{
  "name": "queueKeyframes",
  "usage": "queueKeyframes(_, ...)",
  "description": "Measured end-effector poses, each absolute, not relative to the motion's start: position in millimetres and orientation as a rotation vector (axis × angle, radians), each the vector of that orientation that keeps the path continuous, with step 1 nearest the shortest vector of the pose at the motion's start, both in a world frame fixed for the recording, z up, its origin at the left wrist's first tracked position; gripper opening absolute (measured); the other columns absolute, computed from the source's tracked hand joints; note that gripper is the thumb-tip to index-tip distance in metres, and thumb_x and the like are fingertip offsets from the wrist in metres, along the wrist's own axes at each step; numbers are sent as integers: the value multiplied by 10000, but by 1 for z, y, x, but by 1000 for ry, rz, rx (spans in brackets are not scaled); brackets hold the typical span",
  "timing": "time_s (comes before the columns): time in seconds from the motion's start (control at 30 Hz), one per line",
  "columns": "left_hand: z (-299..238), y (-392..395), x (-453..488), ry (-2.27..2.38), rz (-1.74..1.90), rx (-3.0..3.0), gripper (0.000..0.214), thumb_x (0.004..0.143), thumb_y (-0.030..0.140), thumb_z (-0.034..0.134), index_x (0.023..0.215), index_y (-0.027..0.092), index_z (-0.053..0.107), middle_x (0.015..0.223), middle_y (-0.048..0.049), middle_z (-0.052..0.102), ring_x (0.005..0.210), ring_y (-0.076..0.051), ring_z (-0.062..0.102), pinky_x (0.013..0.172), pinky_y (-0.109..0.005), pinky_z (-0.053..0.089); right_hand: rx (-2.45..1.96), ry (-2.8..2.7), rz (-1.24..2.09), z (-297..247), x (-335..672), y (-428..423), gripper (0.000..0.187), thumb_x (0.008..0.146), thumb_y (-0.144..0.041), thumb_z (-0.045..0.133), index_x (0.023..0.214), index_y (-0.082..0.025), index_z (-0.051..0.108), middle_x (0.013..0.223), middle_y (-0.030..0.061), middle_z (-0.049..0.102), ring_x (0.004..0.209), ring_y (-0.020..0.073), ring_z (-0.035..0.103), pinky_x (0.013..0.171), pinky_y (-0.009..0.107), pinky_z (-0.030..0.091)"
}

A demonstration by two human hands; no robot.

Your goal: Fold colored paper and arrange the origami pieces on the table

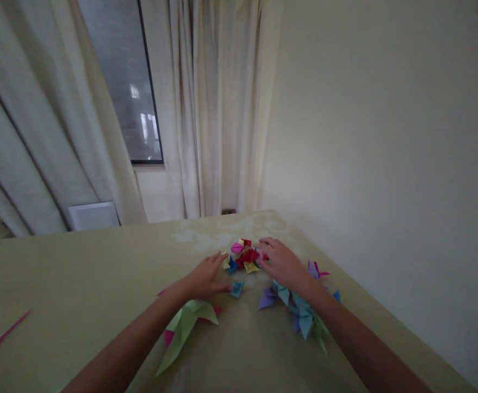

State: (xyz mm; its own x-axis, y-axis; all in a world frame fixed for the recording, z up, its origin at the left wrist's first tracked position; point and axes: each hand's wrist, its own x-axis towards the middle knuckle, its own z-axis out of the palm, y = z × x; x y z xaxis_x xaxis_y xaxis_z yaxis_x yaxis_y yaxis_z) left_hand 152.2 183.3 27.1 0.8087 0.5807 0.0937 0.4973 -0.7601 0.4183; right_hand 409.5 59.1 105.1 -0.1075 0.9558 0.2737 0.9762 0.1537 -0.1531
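Small folded paper shapes in red, pink, yellow and blue form a pile (245, 255) on a pale green table (79, 284). My left hand (206, 277) lies flat beside the pile's left edge, fingers stretched toward it. My right hand (282, 263) rests on the pile's right side, fingers spread and touching the red pieces. A light blue folded piece (236, 288) sits just in front of my left thumb. Under my left forearm lies a larger green folded paper (184, 327) over a pink one. Teal, purple and blue folded pieces (300, 314) cluster under my right wrist.
A pink strip (1, 337) lies at the table's left edge. Pale curtains (206, 109) and a dark window (120, 82) stand behind the table. A plain wall (386, 136) runs along the table's right side. A white panel (94, 215) sits below the window.
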Motion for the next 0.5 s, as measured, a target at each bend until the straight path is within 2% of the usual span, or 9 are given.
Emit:
queueKeyframes(0.07, 27, 174, 156, 801, 280, 2670, 1233, 689, 619, 899, 1677, 231, 271, 1754, -242, 211, 1602, -471, 225, 1248, -640, 283, -1864, -2025, -122, 101, 432, 37, 406, 1006, -287, 614, 1397, -187, 657, 1461, 162, 617, 1358, 304, 564, 1173, 469, 433)
queueKeyframes(0.1, 26, 171, 160, 787, 251, 2717, 1294, 653, 639, 911, 1688, 254, 237, 1770, -233, 146, 1613, -488, 157, 1250, -677, 237, -1872, -1972, -127, 99, 444, 28, 407, 1010, -313, 607, 1393, -188, 661, 1457, 170, 623, 1357, 314, 570, 1170, 491, 438)
queueKeyframes(0.17, 23, 168, 170, 739, 197, 2832, 1274, 687, 694, 859, 1698, 287, 199, 1785, -203, 89, 1625, -486, 74, 1254, -714, 159, -1903, -1914, -101, 99, 465, 14, 408, 1022, -347, 577, 1384, -182, 667, 1425, 178, 652, 1335, 321, 594, 1161, 514, 448)
queueKeyframes(0.3, 17, 171, 198, 637, 230, 2956, 1031, 894, 752, 611, 1704, 292, 169, 1789, -167, 113, 1634, -452, 76, 1261, -716, 98, -1970, -2023, 65, 105, 487, 25, 397, 1072, -337, 468, 1377, -183, 670, 1398, 160, 691, 1314, 283, 627, 1151, 463, 459)
queueKeyframes(0.37, 16, 175, 213, 569, 274, 2999, 986, 919, 720, 600, 1703, 303, 172, 1790, -144, 138, 1634, -447, 83, 1265, -716, 64, -1999, -2095, 126, 107, 489, 50, 376, 1069, -313, 483, 1358, -179, 683, 1362, 148, 720, 1253, 257, 672, 1097, 403, 497)
queueKeyframes(0.43, 17, 178, 227, 455, 316, 3050, 969, 918, 659, 648, 1699, 306, 197, 1784, -130, 187, 1632, -445, 101, 1268, -715, 46, -2060, -2149, 170, 106, 488, 81, 367, 989, -304, 637, 1319, -161, 707, 1250, 148, 772, 1116, 261, 735, 983, 367, 550)
queueKeyframes(0.5, 17, 181, 239, 351, 351, 3077, 924, 920, 593, 681, 1687, 308, 251, 1758, -119, 287, 1620, -430, 171, 1275, -705, 53, -2130, -2203, 214, 102, 485, 113, 483, 808, -289, 837, 1262, -161, 738, 1104, 124, 814, 968, 270, 767, 860, 338, 575)
